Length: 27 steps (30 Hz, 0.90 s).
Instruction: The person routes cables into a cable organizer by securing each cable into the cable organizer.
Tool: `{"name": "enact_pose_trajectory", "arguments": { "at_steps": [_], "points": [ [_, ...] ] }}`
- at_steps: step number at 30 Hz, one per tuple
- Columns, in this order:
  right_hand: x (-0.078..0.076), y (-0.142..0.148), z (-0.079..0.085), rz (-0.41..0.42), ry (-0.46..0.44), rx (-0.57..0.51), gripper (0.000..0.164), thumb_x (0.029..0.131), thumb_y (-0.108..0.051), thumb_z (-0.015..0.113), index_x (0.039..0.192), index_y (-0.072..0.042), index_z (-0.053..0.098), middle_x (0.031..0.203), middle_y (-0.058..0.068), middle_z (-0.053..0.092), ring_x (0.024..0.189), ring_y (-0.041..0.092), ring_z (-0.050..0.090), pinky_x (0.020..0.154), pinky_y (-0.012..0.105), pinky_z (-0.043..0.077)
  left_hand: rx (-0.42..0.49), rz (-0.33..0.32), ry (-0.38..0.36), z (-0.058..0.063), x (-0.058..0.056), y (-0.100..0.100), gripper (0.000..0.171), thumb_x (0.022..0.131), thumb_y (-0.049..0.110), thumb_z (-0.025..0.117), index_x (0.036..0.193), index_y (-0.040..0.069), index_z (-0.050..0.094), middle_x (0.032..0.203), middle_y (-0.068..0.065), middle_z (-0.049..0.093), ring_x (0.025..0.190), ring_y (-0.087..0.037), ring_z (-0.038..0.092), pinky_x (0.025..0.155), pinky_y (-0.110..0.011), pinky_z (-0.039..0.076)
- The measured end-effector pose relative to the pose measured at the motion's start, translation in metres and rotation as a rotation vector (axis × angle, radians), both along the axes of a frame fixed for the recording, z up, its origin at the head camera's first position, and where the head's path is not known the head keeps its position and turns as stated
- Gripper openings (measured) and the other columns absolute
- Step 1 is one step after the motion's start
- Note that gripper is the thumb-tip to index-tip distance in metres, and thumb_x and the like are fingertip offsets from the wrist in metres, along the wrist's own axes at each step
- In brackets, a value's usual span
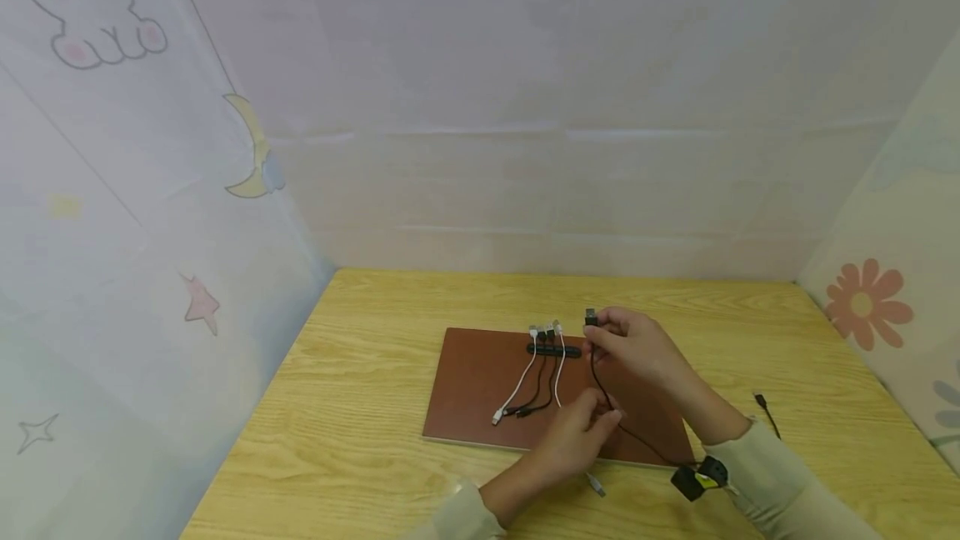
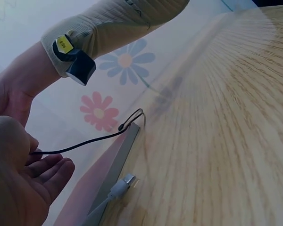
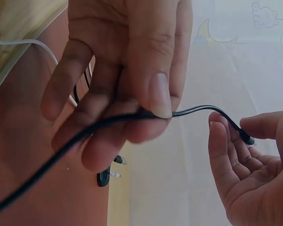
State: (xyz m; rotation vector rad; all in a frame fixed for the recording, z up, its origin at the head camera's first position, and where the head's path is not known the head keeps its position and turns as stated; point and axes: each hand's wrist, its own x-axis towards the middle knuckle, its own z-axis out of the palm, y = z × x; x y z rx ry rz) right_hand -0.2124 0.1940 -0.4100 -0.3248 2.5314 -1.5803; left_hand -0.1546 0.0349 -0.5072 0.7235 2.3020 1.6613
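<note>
My right hand pinches the USB plug of a black cable between thumb and fingers, raised near the right end of a black cable holder. Lower and nearer to me, my left hand pinches the same black USB cable partway along. The right wrist view has the left hand with its thumb pressing the cable to the fingers. There, the right hand partly covers the plug. Several white and black USB cables sit in the holder, their metal plugs past its far side.
A reddish-brown board lies under the holder on the wooden table. One pale USB plug sticks out past the board's near edge. Off to the right lies a black plug, its cable running under the right sleeve. Printed wall sheets surround the table.
</note>
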Motion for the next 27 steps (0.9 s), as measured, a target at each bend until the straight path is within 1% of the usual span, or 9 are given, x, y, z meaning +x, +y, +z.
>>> {"name": "enact_pose_trajectory", "arguments": {
  "at_steps": [3, 10, 15, 18, 20, 23, 25, 27],
  "points": [
    [-0.004, 0.002, -0.002, -0.005, -0.008, 0.013, 0.030, 0.103, -0.029, 0.061, 0.113, -0.001, 0.063, 0.092, 0.006, 0.075, 0.083, 0.022, 0.071, 0.074, 0.034, 0.059, 0.025, 0.015, -0.033, 0.000, 0.002, 0.001, 0.012, 0.106, 0.026, 0.053, 0.111, 0.016, 0.057, 0.097, 0.010, 0.067, 0.082, 0.003, 0.062, 0.068, -0.018, 0.051],
    [-0.013, 0.006, -0.011, -0.023, -0.052, 0.008, 0.028, 0.104, -0.024, 0.059, 0.117, 0.001, 0.062, 0.094, 0.006, 0.075, 0.085, 0.021, 0.071, 0.078, 0.042, 0.059, 0.053, 0.048, -0.125, -0.005, 0.003, 0.001, 0.009, 0.103, 0.021, 0.060, 0.108, 0.015, 0.055, 0.093, 0.009, 0.066, 0.077, 0.000, 0.065, 0.068, -0.018, 0.053],
    [-0.019, 0.008, -0.016, -0.005, -0.082, -0.013, 0.032, 0.104, -0.024, 0.059, 0.119, 0.003, 0.060, 0.095, 0.007, 0.074, 0.087, 0.020, 0.071, 0.076, 0.036, 0.059, 0.098, 0.056, -0.209, -0.006, 0.002, 0.001, 0.007, 0.103, 0.014, 0.059, 0.108, 0.013, 0.054, 0.091, 0.007, 0.067, 0.077, -0.004, 0.067, 0.069, -0.019, 0.056],
    [-0.023, 0.009, -0.018, 0.015, -0.091, -0.017, 0.032, 0.104, -0.024, 0.059, 0.119, 0.005, 0.060, 0.094, 0.007, 0.073, 0.086, 0.020, 0.071, 0.075, 0.034, 0.059, 0.108, 0.067, -0.232, -0.007, 0.001, 0.002, 0.008, 0.102, 0.011, 0.059, 0.109, 0.010, 0.055, 0.088, 0.006, 0.066, 0.076, -0.005, 0.067, 0.068, -0.019, 0.056],
    [-0.026, 0.009, -0.020, 0.023, -0.096, -0.021, 0.032, 0.104, -0.023, 0.059, 0.118, 0.005, 0.060, 0.093, 0.006, 0.073, 0.085, 0.020, 0.071, 0.076, 0.036, 0.059, 0.099, 0.084, -0.233, -0.007, 0.001, 0.002, 0.009, 0.102, 0.010, 0.060, 0.109, 0.009, 0.056, 0.087, 0.006, 0.066, 0.075, -0.005, 0.067, 0.066, -0.019, 0.056],
    [-0.032, 0.011, -0.025, 0.036, -0.112, -0.025, 0.030, 0.104, -0.020, 0.058, 0.118, 0.007, 0.059, 0.091, 0.006, 0.073, 0.084, 0.021, 0.071, 0.078, 0.041, 0.059, 0.038, 0.112, -0.192, -0.009, 0.000, 0.002, 0.010, 0.101, 0.010, 0.061, 0.110, 0.009, 0.057, 0.084, 0.007, 0.064, 0.072, -0.002, 0.065, 0.064, -0.018, 0.055],
    [-0.036, 0.011, -0.027, 0.052, -0.124, -0.029, 0.029, 0.104, -0.018, 0.057, 0.118, 0.008, 0.058, 0.091, 0.007, 0.073, 0.084, 0.021, 0.071, 0.079, 0.043, 0.059, -0.030, 0.131, -0.131, -0.010, 0.000, 0.001, 0.010, 0.101, 0.012, 0.062, 0.110, 0.010, 0.059, 0.081, 0.010, 0.061, 0.068, 0.000, 0.061, 0.061, -0.017, 0.053],
    [-0.040, 0.011, -0.031, 0.065, -0.135, -0.027, 0.028, 0.104, -0.016, 0.057, 0.118, 0.008, 0.057, 0.093, 0.010, 0.073, 0.083, 0.022, 0.070, 0.077, 0.042, 0.060, -0.111, 0.144, -0.053, -0.010, -0.001, 0.000, 0.012, 0.100, 0.013, 0.063, 0.112, 0.012, 0.060, 0.078, 0.012, 0.058, 0.064, 0.003, 0.056, 0.058, -0.016, 0.048]
  ]
}}
